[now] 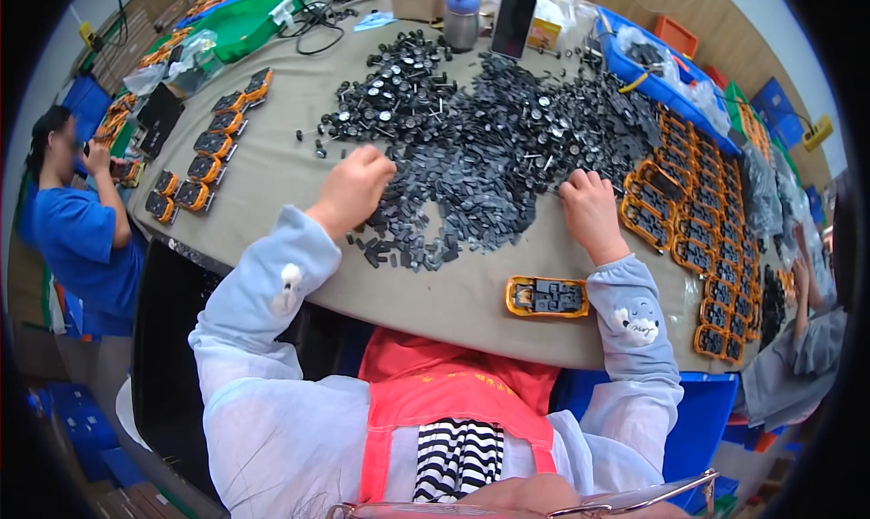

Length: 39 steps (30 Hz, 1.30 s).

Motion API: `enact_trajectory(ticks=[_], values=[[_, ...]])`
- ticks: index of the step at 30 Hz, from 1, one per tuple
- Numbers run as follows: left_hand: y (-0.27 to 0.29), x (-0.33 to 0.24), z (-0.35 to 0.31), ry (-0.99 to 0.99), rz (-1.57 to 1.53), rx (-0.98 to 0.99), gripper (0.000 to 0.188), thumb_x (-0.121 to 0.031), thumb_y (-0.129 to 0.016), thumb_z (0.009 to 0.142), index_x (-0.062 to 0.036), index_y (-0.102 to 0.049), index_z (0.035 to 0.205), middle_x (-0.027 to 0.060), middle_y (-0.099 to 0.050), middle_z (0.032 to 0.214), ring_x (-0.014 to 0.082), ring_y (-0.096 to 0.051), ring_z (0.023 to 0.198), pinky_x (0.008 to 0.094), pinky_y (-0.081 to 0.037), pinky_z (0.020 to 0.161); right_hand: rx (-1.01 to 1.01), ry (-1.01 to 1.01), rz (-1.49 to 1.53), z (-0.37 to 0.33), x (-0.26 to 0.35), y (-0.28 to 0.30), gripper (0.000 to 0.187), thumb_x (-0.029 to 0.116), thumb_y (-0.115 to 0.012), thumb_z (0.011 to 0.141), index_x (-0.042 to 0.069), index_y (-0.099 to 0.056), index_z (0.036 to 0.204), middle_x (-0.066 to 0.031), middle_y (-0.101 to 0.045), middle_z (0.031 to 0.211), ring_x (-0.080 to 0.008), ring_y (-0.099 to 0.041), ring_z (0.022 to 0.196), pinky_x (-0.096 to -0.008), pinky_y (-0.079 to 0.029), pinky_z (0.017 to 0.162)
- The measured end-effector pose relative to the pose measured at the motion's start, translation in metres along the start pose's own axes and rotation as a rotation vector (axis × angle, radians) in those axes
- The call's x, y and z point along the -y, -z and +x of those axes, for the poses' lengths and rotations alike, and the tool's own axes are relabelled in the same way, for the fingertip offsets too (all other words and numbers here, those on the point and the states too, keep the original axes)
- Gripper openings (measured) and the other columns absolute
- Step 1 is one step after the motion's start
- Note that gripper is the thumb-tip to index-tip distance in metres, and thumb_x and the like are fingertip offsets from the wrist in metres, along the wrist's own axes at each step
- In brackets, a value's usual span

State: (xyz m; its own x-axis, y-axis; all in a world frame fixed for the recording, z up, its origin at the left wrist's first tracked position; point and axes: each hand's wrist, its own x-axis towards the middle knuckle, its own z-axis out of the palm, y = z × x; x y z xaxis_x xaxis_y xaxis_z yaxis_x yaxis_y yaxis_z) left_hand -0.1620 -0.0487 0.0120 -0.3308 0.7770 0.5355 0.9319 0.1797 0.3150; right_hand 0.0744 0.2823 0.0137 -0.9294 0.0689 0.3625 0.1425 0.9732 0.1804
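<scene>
My left hand (353,191) is at the left edge of a heap of small flat black plastic pieces (462,188). Its fingertips are pinched together, and whatever they hold is hidden. At the heap's right edge, my right hand (594,216) has its fingers curled down; I cannot make out what is between them. An orange-and-black toy car chassis (546,296) lies on the table close to me, just below my right hand. Behind the flat pieces are many black toy wheels on metal axles (399,93).
Rows of orange-and-black chassis (716,247) cover the table's right side; several wheeled ones (210,144) line its left. At the back stand a phone (513,24), a bottle (461,21) and a blue bin (666,80). People work at left (86,220) and right (797,347).
</scene>
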Motion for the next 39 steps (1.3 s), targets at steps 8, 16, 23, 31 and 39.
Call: enact_trajectory(ticks=[8, 16, 23, 31, 39], values=[[-0.044, 0.031, 0.075, 0.191, 0.396, 0.029, 0.015, -0.005, -0.065, 0.083, -0.0071, -0.066, 0.098, 0.0109, -0.061, 0.106, 0.0304, -0.062, 0.103, 0.0410, -0.057, 0.083, 0.102, 0.102, -0.084, -0.003, -0.009, 0.000, 0.011, 0.008, -0.062, 0.080, 0.012, -0.065, 0.089, -0.0017, -0.058, 0.097, -0.0237, -0.056, 0.096, -0.0372, -0.044, 0.081], [-0.027, 0.056, 0.085, 0.473, 0.061, 0.112, 0.021, -0.018, -0.073, 0.085, -0.0031, -0.070, 0.100, 0.0141, -0.071, 0.093, 0.0294, -0.070, 0.085, 0.0408, -0.055, 0.075, 0.022, 0.087, 0.018, -0.006, -0.013, -0.002, 0.020, 0.007, -0.064, 0.081, 0.016, -0.068, 0.099, 0.0006, -0.063, 0.103, -0.0219, -0.058, 0.098, -0.0374, -0.042, 0.082], [0.003, 0.005, 0.071, 0.651, -0.566, -0.053, 0.017, -0.017, -0.075, 0.087, -0.0024, -0.072, 0.096, 0.0002, -0.070, 0.079, 0.0077, -0.060, 0.069, 0.0257, -0.049, 0.063, 0.058, 0.032, 0.076, -0.011, -0.012, -0.010, 0.012, 0.012, -0.067, 0.083, 0.017, -0.071, 0.094, 0.0019, -0.065, 0.097, -0.0224, -0.060, 0.097, -0.0390, -0.043, 0.080], [-0.004, -0.120, -0.033, 0.112, -0.433, 0.330, 0.017, -0.007, -0.075, 0.080, -0.0034, -0.063, 0.093, 0.0160, -0.061, 0.120, 0.0319, -0.061, 0.105, 0.0397, -0.052, 0.088, -0.106, -0.355, 0.805, -0.022, -0.012, 0.027, 0.020, 0.011, -0.080, 0.082, 0.005, -0.070, 0.098, -0.0085, -0.068, 0.094, -0.0198, -0.066, 0.081, -0.0324, -0.053, 0.072], [-0.028, -0.135, -0.050, 0.038, -0.375, 0.368, 0.022, -0.006, -0.075, 0.077, -0.0055, -0.061, 0.094, 0.0189, -0.056, 0.134, 0.0391, -0.056, 0.116, 0.0447, -0.049, 0.098, 0.038, -0.453, 0.656, -0.142, 0.010, 0.058, 0.017, 0.007, -0.077, 0.084, -0.001, -0.067, 0.095, -0.0122, -0.067, 0.078, -0.0213, -0.065, 0.068, -0.0320, -0.052, 0.065]])
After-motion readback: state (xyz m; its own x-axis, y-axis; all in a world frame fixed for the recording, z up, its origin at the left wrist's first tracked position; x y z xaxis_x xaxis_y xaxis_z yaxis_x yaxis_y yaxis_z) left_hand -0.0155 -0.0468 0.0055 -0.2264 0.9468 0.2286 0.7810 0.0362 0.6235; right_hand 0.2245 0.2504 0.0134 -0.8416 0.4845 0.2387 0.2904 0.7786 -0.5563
